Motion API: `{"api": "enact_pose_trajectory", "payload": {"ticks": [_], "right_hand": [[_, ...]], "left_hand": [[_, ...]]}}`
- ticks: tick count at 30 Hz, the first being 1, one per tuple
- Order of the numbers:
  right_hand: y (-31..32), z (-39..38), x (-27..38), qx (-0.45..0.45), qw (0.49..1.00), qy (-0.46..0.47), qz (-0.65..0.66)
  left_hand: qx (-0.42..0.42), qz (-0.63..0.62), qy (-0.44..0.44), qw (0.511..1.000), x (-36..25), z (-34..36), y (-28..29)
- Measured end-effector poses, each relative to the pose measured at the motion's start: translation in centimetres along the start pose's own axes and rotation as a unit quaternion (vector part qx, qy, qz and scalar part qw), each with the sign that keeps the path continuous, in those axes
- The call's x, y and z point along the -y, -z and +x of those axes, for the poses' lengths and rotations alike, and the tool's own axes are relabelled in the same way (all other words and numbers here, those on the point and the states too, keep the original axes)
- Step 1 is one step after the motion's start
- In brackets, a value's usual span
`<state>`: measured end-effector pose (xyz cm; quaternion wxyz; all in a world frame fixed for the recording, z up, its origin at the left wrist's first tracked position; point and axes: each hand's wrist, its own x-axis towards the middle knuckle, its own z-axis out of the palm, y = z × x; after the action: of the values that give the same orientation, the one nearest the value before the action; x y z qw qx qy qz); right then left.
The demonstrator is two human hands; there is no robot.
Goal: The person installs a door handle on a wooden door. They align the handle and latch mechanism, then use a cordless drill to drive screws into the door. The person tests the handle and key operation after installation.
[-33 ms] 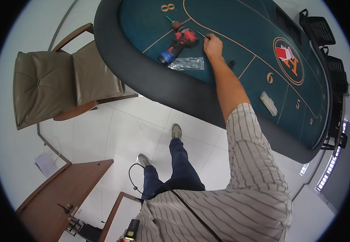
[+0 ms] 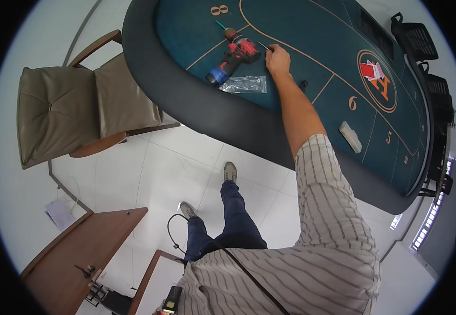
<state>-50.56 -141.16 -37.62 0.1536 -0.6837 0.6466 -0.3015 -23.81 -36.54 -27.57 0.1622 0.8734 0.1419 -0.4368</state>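
Observation:
My right hand (image 2: 278, 60) reaches over the green felt of a card table (image 2: 201, 105). Its fingers are closed on the end of a thin metal rod (image 2: 262, 46), whose exact kind is too small to make out. Just left of the hand lies a red and black cordless drill (image 2: 241, 51) on its side. The drill has a blue battery end and a green-tipped bit in its chuck. A clear plastic bag (image 2: 246, 84) rests beside its handle. Beside my right forearm is a small black object (image 2: 303, 84), partly hidden. My left hand does not show.
A pale oblong case (image 2: 349, 137) and a few red and white cards (image 2: 372, 70) lie on the felt. A brown padded armchair (image 2: 65, 113) stands at the left, black chairs (image 2: 418, 42) along the far right. A wooden door (image 2: 88, 247) is at lower left.

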Motion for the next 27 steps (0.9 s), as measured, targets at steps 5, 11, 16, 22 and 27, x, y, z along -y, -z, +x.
{"api": "enact_pose_trajectory", "payload": {"ticks": [5,11,16,22,27], "right_hand": [[-1.9,1.5,-1.2,-0.002,0.997,0.010,-0.074],[1.0,0.6,-1.8,-0.046,0.948,-0.180,0.257],[7.6,-3.4,-3.4,-0.027,0.879,-0.285,0.381],[10.8,-7.9,-3.9,0.059,0.976,-0.204,-0.047],[10.3,-8.2,-2.9,0.117,0.968,-0.184,-0.123]], "left_hand": [[0.019,0.079,-0.039,0.996,-0.3,-1.1,-0.8],[0.014,0.080,-0.021,0.997,-2.0,-0.6,0.2],[0.095,-0.149,-0.043,0.983,-4.7,0.8,-0.4],[0.116,-0.089,-0.012,0.989,-11.4,0.3,-2.5],[0.113,-0.002,-0.011,0.994,-18.6,-2.0,-3.9]]}}
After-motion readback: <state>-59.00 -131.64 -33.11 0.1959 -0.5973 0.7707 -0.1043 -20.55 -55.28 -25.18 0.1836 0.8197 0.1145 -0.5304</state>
